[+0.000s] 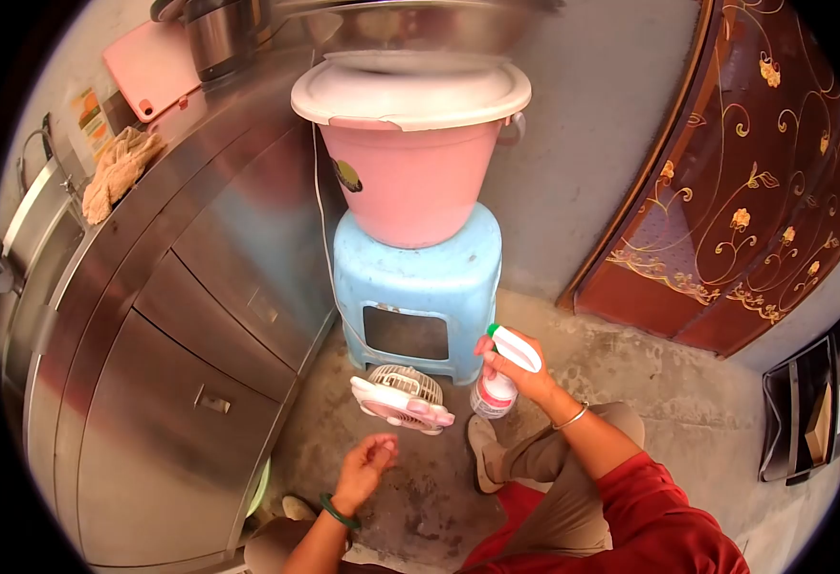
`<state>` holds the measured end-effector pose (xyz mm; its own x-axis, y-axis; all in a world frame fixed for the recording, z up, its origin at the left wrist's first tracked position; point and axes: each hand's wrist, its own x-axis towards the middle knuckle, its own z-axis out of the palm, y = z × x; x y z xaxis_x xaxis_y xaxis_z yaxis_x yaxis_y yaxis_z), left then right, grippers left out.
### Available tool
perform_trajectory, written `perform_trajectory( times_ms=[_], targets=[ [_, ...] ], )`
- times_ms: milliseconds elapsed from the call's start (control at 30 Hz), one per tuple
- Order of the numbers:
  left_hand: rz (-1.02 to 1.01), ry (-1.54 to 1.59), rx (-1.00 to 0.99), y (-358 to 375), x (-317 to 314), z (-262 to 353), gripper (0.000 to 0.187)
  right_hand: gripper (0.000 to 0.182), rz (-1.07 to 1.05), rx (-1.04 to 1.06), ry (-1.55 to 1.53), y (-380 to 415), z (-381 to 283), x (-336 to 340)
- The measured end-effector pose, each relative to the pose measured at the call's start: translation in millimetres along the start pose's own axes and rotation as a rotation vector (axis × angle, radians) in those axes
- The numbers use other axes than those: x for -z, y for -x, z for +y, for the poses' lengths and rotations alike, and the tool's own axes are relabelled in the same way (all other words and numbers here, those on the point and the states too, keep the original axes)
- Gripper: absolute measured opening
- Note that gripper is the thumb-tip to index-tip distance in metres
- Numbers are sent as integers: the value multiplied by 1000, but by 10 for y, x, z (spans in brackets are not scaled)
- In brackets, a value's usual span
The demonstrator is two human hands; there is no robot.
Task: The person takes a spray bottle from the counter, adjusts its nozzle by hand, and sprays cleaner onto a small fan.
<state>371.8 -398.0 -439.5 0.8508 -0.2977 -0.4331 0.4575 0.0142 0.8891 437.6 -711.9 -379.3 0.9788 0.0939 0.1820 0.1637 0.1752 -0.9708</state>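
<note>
My right hand [525, 371] is wrapped around the neck of a spray bottle [494, 394] with a white trigger head and a green nozzle tip. The bottle is upright, its nozzle pointing left and away from me. Just left of it is a small pink and white fan [402, 398] with a round grille, in front of the blue stool. My left hand [366, 469] hovers a little below the fan, fingers loosely curled in toward the thumb, with nothing seen in them.
A pink lidded bucket [410, 177] stands on the blue plastic stool [418, 275], a thin white cord running down beside it. Steel cabinets [186, 421] line the left, with a tan cloth [121, 172] on top. A dark flowered door [726, 191] and a black rack [803, 407] are on the right.
</note>
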Motion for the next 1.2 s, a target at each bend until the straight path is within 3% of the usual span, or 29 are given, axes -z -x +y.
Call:
perform_trajectory(
  times_ms=[33,100,167,200,267,367,733,800,1033,1200],
  targets=[
    [-8,-116,-229,35,-42,179,26,11,-6,-1,-7,54,-110,-62],
    [48,-81,-309,151,-233,620,24,12,-195,57,55,153,-350,-220],
    [156,-399,-707,249,-486,1031,28,18,-333,166,156,185,-502,-312],
    [165,-407,-703,265,-624,1194,28,18,-388,185,155,196,-566,-345],
    [94,-561,-884,268,-868,1419,29,21,-464,224,145,220,-673,-397],
    [35,-745,-944,204,-1023,1455,26,22,-433,251,144,297,-789,-457],
    [41,-929,-1130,261,-1174,1531,23,18,-519,359,74,342,-909,-304],
    [42,-977,-1167,283,-1201,1572,22,17,-606,195,43,347,-878,-264],
    [19,-1002,-1170,335,-1264,1634,20,17,-615,153,-103,347,-878,-251],
    [-71,-864,-1080,350,-1287,1633,21,12,-629,389,6,308,-794,-260]
  ],
)
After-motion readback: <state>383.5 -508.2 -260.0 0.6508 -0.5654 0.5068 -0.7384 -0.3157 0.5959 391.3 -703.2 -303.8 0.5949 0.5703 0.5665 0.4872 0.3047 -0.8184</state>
